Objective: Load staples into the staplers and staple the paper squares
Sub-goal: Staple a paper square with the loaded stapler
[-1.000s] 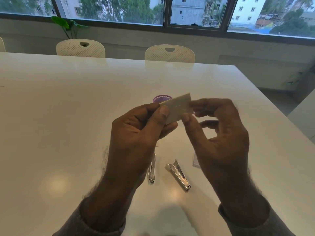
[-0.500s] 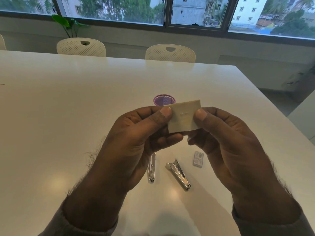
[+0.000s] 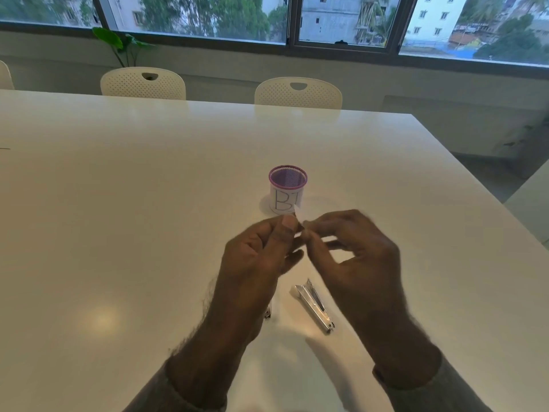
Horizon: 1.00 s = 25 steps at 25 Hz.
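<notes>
Both hands pinching the paper (image 3: 297,210) above the table (image 3: 118,203), edge-on to camera.

Left hand (image 3: 261,257): thumb and fingers clamp the paper; only a sliver shows above the thumb. Right hand (image 3: 353,248): blurred, fingertips meet the same spot. Cup (image 3: 287,188), purple mesh, marked "B", just behind. One stapler (image 3: 315,304) lies open below the hands, another stapler (image 3: 269,312) mostly hidden under the left wrist.

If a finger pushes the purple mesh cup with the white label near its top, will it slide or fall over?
The small purple mesh cup with a white paper label probably weighs little, since its wall is see-through mesh. It would likely slide on the glossy white table. A push near the rim might tip it, and its round shape could then roll.
</notes>
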Each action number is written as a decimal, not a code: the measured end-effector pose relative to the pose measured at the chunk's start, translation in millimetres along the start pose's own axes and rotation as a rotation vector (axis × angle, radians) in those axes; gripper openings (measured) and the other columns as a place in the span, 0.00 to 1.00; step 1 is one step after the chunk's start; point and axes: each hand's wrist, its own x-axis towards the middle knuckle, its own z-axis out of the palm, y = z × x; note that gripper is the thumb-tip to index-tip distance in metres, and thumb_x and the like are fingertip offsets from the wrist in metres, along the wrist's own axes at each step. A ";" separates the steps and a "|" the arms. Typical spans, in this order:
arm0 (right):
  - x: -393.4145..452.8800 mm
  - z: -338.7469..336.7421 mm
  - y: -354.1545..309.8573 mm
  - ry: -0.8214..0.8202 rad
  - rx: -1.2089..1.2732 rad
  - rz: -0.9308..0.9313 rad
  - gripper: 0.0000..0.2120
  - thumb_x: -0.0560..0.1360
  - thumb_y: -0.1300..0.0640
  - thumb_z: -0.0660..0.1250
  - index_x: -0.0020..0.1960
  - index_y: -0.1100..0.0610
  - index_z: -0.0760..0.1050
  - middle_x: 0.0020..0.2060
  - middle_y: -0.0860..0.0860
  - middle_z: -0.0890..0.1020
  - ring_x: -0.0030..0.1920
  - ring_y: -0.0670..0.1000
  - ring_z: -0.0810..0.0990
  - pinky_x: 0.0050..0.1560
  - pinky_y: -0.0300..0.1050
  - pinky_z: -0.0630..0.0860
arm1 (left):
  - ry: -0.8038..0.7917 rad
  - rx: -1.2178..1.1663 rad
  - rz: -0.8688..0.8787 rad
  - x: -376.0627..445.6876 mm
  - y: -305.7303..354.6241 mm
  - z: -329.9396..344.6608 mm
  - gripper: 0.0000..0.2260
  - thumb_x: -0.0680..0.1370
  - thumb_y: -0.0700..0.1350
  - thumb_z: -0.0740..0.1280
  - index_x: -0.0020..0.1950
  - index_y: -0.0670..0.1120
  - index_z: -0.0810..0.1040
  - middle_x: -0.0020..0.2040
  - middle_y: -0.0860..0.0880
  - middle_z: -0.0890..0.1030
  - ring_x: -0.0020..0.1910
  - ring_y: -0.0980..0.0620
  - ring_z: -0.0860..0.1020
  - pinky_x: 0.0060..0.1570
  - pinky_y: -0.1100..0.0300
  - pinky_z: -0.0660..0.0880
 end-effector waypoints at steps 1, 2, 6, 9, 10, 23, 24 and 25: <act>-5.5 7.5 5.5 -0.060 -0.054 0.025 0.08 0.73 0.55 0.71 0.51 0.53 0.83 0.47 0.46 0.83 0.46 0.44 0.80 0.42 0.38 0.80 | -0.017 0.038 -0.036 -0.5 -8.1 -0.3 0.19 0.72 0.58 0.65 0.55 0.49 0.82 0.50 0.50 0.86 0.50 0.51 0.84 0.55 0.53 0.80; -11.4 14.0 10.6 -0.114 -0.107 0.048 0.10 0.73 0.52 0.70 0.53 0.52 0.83 0.50 0.45 0.82 0.47 0.44 0.80 0.44 0.38 0.81 | -0.007 0.087 -0.047 0.3 -16.1 -2.3 0.18 0.72 0.58 0.65 0.55 0.50 0.82 0.49 0.51 0.86 0.50 0.51 0.85 0.53 0.54 0.81; -19.5 31.4 32.0 -0.152 -0.078 0.173 0.09 0.74 0.51 0.70 0.53 0.48 0.79 0.50 0.40 0.76 0.47 0.40 0.78 0.40 0.29 0.76 | 0.116 0.109 -0.089 14.6 -39.1 -15.2 0.06 0.79 0.45 0.65 0.51 0.50 0.82 0.45 0.49 0.87 0.43 0.51 0.86 0.43 0.61 0.82; -13.2 38.1 47.3 -0.157 0.088 0.428 0.11 0.74 0.52 0.70 0.55 0.47 0.76 0.50 0.38 0.77 0.45 0.39 0.80 0.34 0.29 0.76 | 0.027 0.057 -0.149 22.7 -49.3 -23.7 0.08 0.80 0.42 0.64 0.55 0.44 0.82 0.47 0.44 0.87 0.45 0.47 0.86 0.46 0.56 0.83; -12.0 40.5 52.0 -0.180 0.131 0.485 0.09 0.74 0.51 0.70 0.54 0.48 0.77 0.48 0.40 0.80 0.44 0.42 0.81 0.33 0.30 0.76 | 0.002 0.066 -0.160 24.8 -52.4 -26.1 0.09 0.80 0.41 0.64 0.56 0.42 0.81 0.47 0.44 0.87 0.45 0.46 0.86 0.47 0.55 0.82; 117.2 62.1 105.6 -0.022 -0.044 0.311 0.05 0.73 0.57 0.70 0.47 0.55 0.83 0.40 0.51 0.84 0.39 0.49 0.82 0.43 0.41 0.79 | 0.079 1.215 -0.048 60.0 -128.2 -93.9 0.24 0.79 0.57 0.52 0.75 0.53 0.63 0.79 0.50 0.58 0.78 0.48 0.54 0.74 0.43 0.47; 127.4 68.2 106.9 -0.037 -0.089 0.266 0.04 0.74 0.58 0.70 0.47 0.57 0.82 0.40 0.51 0.83 0.40 0.50 0.81 0.43 0.41 0.79 | 0.062 1.280 -0.046 59.8 -134.2 -94.6 0.24 0.80 0.57 0.51 0.76 0.54 0.60 0.80 0.50 0.55 0.79 0.47 0.51 0.74 0.41 0.45; 135.7 74.8 110.7 -0.052 -0.142 0.212 0.03 0.74 0.59 0.69 0.46 0.57 0.81 0.41 0.52 0.82 0.41 0.50 0.81 0.43 0.41 0.79 | 0.048 1.327 -0.039 59.3 -137.3 -94.4 0.24 0.81 0.57 0.50 0.77 0.54 0.58 0.80 0.50 0.53 0.79 0.47 0.49 0.74 0.41 0.44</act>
